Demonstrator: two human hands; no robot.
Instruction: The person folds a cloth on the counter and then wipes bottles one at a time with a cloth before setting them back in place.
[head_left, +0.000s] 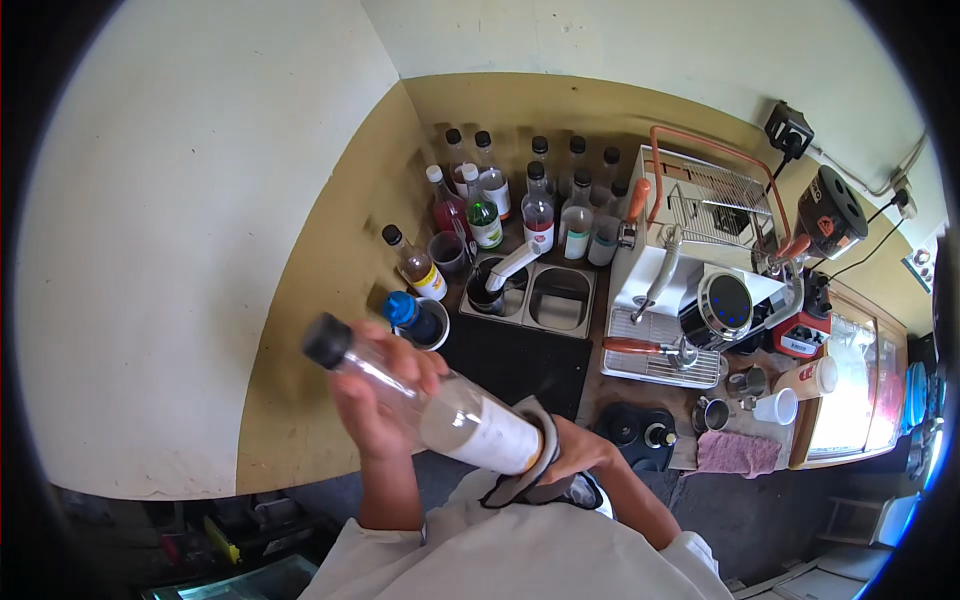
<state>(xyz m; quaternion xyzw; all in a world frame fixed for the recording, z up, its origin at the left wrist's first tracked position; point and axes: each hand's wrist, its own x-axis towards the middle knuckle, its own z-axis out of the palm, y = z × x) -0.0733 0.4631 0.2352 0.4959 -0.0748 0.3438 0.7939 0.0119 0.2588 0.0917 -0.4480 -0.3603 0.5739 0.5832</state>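
A clear bottle (457, 405) with a black cap and a white label is held tilted above the counter, its cap up to the left. Around its neck and shoulder my left hand (379, 397) is closed. My right hand (577, 450) grips a grey cloth with a dark edge (546, 435), which wraps the bottle's base. Little liquid shows inside, with an orange tint near the bottom. Past the bottle lies a black mat (517, 360) on the counter.
Several syrup bottles (484, 217) stand along the wall behind a small two-basin steel sink (559, 300). At right are a white espresso machine (637, 270), a black tamping mat (637, 427), metal pitchers (710, 414) and a pink towel (739, 454). A blue-lidded bottle (412, 315) sits in a white container.
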